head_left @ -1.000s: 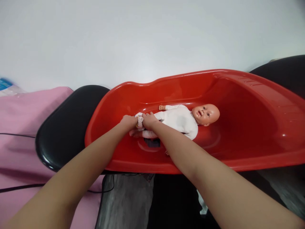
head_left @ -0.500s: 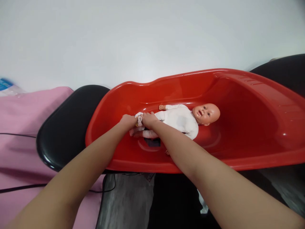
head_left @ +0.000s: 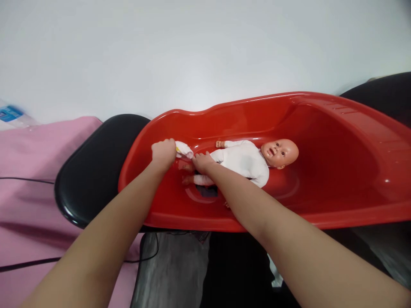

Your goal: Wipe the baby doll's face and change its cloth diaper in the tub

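A baby doll (head_left: 247,159) in a white suit lies on its back inside a red plastic baby tub (head_left: 337,149), head to the right. My left hand (head_left: 163,153) is closed on a small white sock (head_left: 184,149), held just clear of the doll's feet. My right hand (head_left: 202,161) is closed around the doll's leg near the bare foot. Both forearms reach in over the tub's near rim.
The tub rests on black padded seats (head_left: 93,171), with another black cushion (head_left: 382,96) at the far right. A pink cloth (head_left: 32,171) with a black cable across it lies at the left. A white wall fills the background.
My left hand has pulled away up and to the left with the white sock, which has come off the doll's foot. My right hand stays on the leg.
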The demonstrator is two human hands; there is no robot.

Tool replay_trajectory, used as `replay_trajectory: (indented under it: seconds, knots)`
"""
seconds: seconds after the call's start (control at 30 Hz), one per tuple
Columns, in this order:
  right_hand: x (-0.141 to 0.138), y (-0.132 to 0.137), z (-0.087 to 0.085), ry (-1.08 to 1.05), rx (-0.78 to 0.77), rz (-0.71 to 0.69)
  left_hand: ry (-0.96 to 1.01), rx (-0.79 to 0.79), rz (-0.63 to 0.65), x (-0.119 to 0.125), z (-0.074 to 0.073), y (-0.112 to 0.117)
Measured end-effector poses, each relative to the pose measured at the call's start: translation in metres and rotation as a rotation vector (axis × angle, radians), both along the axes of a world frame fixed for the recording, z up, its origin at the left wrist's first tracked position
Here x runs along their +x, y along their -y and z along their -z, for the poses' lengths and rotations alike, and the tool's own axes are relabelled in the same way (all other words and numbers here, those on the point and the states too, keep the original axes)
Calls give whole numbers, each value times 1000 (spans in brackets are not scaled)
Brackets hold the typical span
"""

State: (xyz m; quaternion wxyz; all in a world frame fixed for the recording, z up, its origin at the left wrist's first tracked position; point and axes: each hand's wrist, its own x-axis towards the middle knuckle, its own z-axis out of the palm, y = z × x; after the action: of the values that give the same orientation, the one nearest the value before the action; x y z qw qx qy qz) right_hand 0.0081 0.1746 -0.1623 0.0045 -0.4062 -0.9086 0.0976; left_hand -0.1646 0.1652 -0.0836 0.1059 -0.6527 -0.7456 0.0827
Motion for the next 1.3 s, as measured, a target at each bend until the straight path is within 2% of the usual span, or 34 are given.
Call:
replay_trajectory:
  seconds: [0.1,0.17,0.57,0.77,0.87,1.03,1.2,1.3]
  knots:
    - [-1,-1,6,11,30,-2,-20,168,-18,-4,-11,3]
    - [-2,-3,8,29,31,0,0,197,-9,-5,-15,5]
    - [-6,-7,15,90,0,32,64,145,50,7,-19,8]
    - [8,-19,13,71,-38,62,112,135,63,8,-15,6]
    - [26,-35,10,16,-10,145,161,133,12,7,-12,3]
    - [80,-69,6,-73,19,424,264,176,-26,5,-11,1]
    - [144,-95,-2,-82,19,554,390,162,-17,7,-10,-6]
    - [159,-102,-5,-100,-60,622,503,101,-1,9,-4,-11]
